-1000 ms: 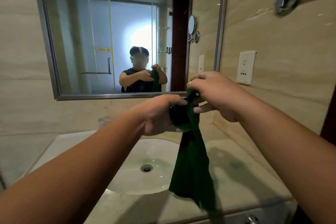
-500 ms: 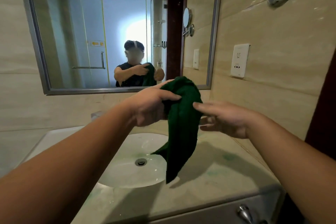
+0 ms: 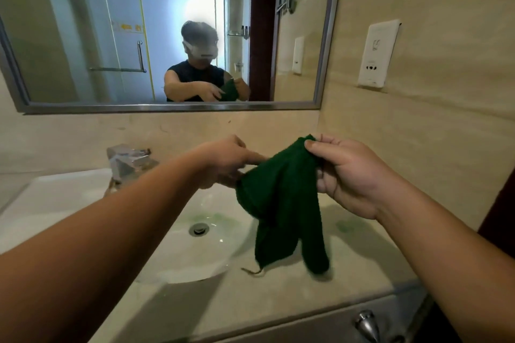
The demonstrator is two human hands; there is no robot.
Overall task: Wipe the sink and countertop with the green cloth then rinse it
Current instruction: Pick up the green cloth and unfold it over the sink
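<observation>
At the near edge, the tabletop [image 3: 278,303] and sink [image 3: 167,259] lie under the green cloth [image 3: 278,198], which hangs in two loose tails above where they meet; whether the tips touch is unclear. Half a second ago the left hand alone bunched it higher up, with the right open alongside. Now the right hand [image 3: 351,178] pinches the top corner, its fingers [image 3: 312,145] curled on it, and the left hand [image 3: 223,160] grips the opposite edge. The cloth is probably being spread to start wiping.

A bathroom. A white sink [image 3: 83,203] with a chrome faucet [image 3: 129,160] sits in a stone countertop [image 3: 306,295]. The wall mirror [image 3: 83,22] reflects a glass shower door.
</observation>
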